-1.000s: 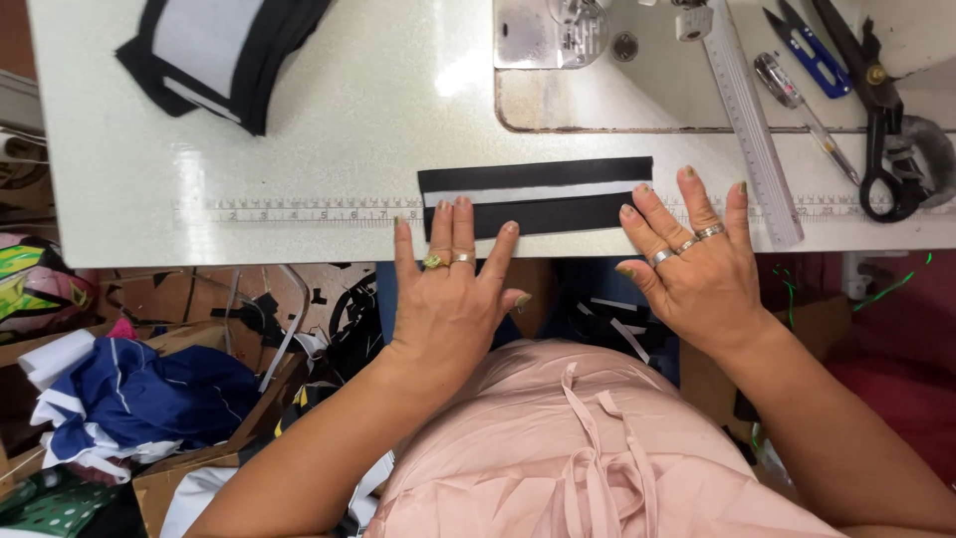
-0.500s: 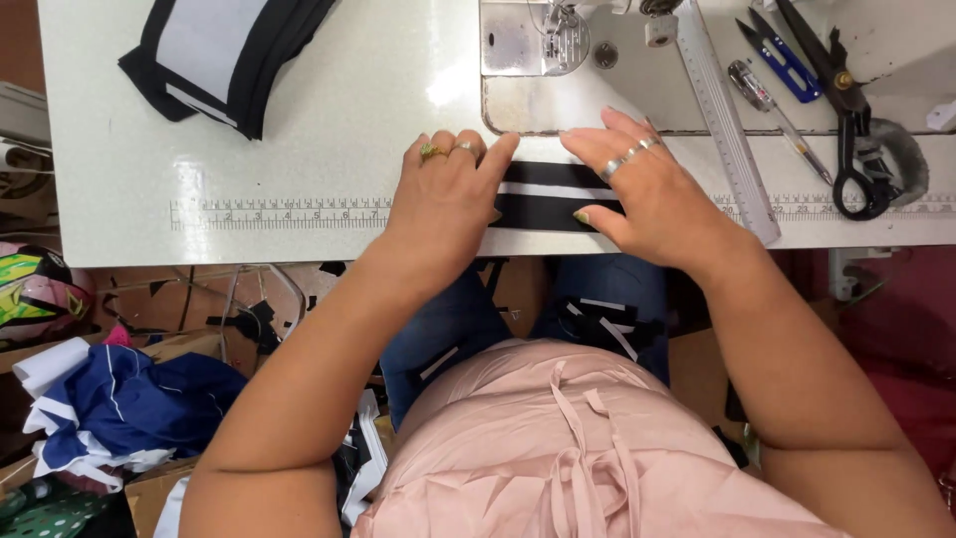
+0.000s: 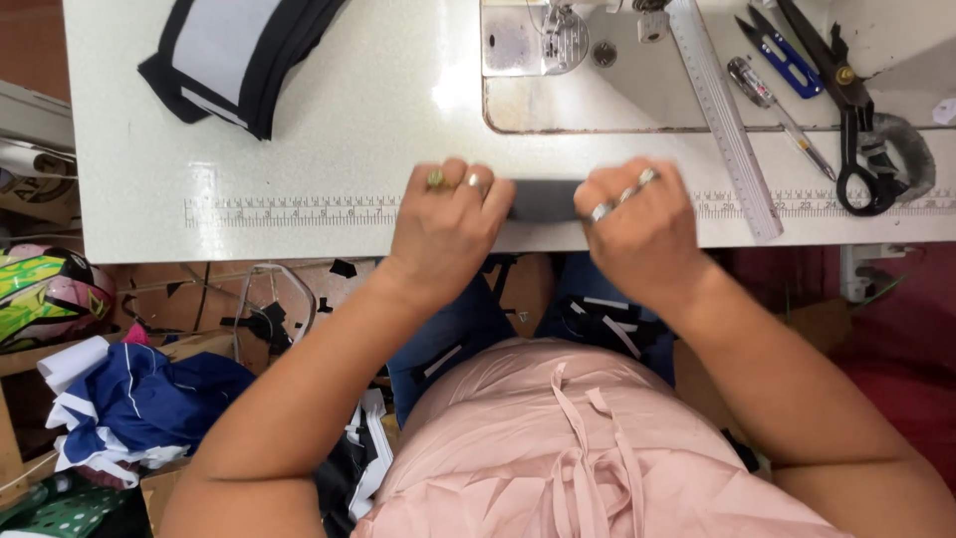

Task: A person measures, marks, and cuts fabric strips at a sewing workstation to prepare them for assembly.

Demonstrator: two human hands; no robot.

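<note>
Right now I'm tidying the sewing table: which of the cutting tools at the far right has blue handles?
The small thread snips, lying left of the big black-handled scissors; the scissors are much longer and all black.

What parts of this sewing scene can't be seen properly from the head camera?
- Dark fabric strip: both ends hidden under the left hand and right hand.
- Sewing machine: upper part cut off by the top edge.
- Scissors: blade tips cut off at the top edge.
</note>
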